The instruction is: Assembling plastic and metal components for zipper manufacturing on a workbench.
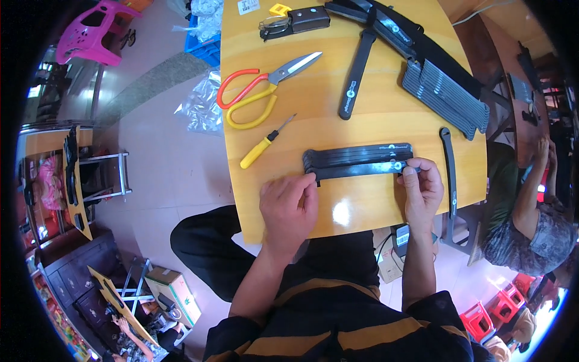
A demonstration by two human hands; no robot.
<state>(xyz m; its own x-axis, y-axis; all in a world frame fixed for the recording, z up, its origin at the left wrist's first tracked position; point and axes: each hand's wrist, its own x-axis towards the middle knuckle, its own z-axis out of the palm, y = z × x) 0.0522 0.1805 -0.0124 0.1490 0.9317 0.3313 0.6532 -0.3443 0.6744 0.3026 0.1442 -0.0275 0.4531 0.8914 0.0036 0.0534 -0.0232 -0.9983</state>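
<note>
A short row of black straps (356, 154) with white print lies side by side near the table's front edge. The nearest black strap (362, 170) is stretched out flat between my hands. My left hand (289, 202) has its fingers curled and pinches that strap's left end. At the other end my right hand (423, 187) grips the strap between thumb and forefinger. Beyond them, a single black strap (356, 75) points away from me. To the right sits a fanned stack of grey-black straps (443, 99), and another strap (450, 175) lies near the right edge.
Left on the wooden table (277, 223) are scissors (259, 90) with red and yellow handles and a yellow-handled screwdriver (259, 151). A dark case (307, 21) and more black straps (392, 30) lie at the back. A person (531, 223) sits at the right.
</note>
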